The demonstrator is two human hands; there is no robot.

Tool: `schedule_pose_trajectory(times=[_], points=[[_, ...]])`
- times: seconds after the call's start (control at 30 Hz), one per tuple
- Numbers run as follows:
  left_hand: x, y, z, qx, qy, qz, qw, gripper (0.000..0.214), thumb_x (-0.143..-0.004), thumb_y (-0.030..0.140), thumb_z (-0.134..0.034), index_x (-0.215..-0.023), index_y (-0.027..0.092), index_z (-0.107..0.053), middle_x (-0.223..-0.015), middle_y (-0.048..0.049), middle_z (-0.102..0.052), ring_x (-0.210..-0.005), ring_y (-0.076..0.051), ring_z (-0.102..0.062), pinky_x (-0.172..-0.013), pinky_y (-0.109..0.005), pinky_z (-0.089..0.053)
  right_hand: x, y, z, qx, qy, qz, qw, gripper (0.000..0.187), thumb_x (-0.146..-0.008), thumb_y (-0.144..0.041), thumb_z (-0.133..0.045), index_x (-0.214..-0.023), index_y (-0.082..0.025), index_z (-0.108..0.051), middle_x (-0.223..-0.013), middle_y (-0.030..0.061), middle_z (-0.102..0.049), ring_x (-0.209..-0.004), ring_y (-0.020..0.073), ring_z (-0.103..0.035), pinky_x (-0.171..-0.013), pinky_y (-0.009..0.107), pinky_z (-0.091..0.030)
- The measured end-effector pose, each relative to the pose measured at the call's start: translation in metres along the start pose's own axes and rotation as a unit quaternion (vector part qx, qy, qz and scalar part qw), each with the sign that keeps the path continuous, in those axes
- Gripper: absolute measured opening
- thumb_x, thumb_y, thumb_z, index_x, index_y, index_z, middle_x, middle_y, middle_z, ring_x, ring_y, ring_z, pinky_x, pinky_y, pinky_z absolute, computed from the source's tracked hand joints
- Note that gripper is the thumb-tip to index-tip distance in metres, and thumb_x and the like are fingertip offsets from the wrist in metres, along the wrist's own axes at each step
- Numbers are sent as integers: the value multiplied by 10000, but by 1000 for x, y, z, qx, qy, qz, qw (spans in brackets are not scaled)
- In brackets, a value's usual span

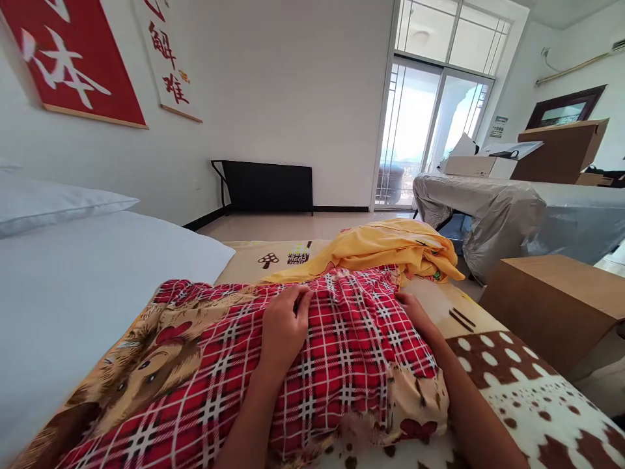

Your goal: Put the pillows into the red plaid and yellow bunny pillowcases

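Observation:
A red plaid bedding cloth [336, 352] with a printed bear lies across the bed in front of me, wrinkled towards its right end. My left hand [286, 322] rests on its middle, thumb and fingers closed in a pinch on the fabric. At the cloth's right edge, my right hand [413, 311] grips the fabric, its fingertips partly hidden by the fold. Just beyond both hands, a crumpled yellow cloth [390, 241] touches the plaid cloth's far edge. Underneath is a brown and cream patterned blanket [493, 371].
White bedding [146, 247] and a pillow [63, 198] are on the left. A cardboard box [551, 299] stands close by the bed's right side. Behind it, a plastic-covered table [488, 192] holds boxes. A folded black frame [268, 187] leans against the far wall.

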State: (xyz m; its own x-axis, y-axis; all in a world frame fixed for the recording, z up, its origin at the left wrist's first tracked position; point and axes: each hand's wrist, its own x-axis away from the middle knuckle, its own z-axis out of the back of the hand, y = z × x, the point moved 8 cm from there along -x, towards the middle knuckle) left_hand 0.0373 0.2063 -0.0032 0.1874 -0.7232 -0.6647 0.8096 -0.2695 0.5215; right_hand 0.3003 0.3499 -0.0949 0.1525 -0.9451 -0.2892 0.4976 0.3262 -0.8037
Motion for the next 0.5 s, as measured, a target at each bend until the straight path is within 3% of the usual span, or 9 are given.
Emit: schedule_pose_trajectory(times=[0.13,0.2,0.27,0.37,0.43,0.5], points=[[28,57,54,52,177,-102,977,55,-873,184,-514,-853,229,-538,-785,1,-600,-731,-145,-566,-700,-271,-433,-3,-2,41,-92,94,12,991,428,-741,-556,-486,-771,-147,-609,-808,78,-669,-840,253,-572,-762,338,-447],[46,90,63,73,200,-176,961,139,-847,94,-511,-893,224,-520,-756,-2,-566,-714,-145,-539,-681,-284,-430,-2,3,64,-140,131,4,981,461,-734,-578,-508,-888,-156,-614,-922,87,-676,-920,263,-577,-832,354,-446],[63,125,49,99,138,-275,946,173,-828,49,-484,-918,195,-508,-705,-11,-542,-676,-148,-509,-642,-296,-420,-1,12,82,-186,153,-21,970,503,-739,-598,-502,-971,-165,-610,-955,96,-677,-938,274,-596,-850,389,-459],[96,173,3,51,13,-427,903,140,-837,71,-418,-792,157,-519,-605,-7,-499,-569,-137,-460,-552,-291,-380,-2,26,95,-248,161,-66,953,584,-797,-648,-387,-1065,-173,-593,-967,121,-681,-918,280,-634,-831,438,-491],[117,191,-23,-22,1,-489,872,211,-819,64,-409,-652,162,-492,-554,5,-458,-494,-124,-429,-497,-281,-346,-2,27,95,-280,147,-79,945,585,-801,-657,-399,-1090,-185,-591,-1000,128,-681,-939,278,-643,-842,436,-503],[131,198,-37,-66,9,-514,855,246,-791,45,-428,-579,168,-448,-521,17,-416,-442,-116,-403,-451,-269,-313,0,23,90,-299,119,-85,943,538,-766,-628,-507,-1077,-200,-605,-1003,123,-687,-965,285,-645,-843,425,-514]])
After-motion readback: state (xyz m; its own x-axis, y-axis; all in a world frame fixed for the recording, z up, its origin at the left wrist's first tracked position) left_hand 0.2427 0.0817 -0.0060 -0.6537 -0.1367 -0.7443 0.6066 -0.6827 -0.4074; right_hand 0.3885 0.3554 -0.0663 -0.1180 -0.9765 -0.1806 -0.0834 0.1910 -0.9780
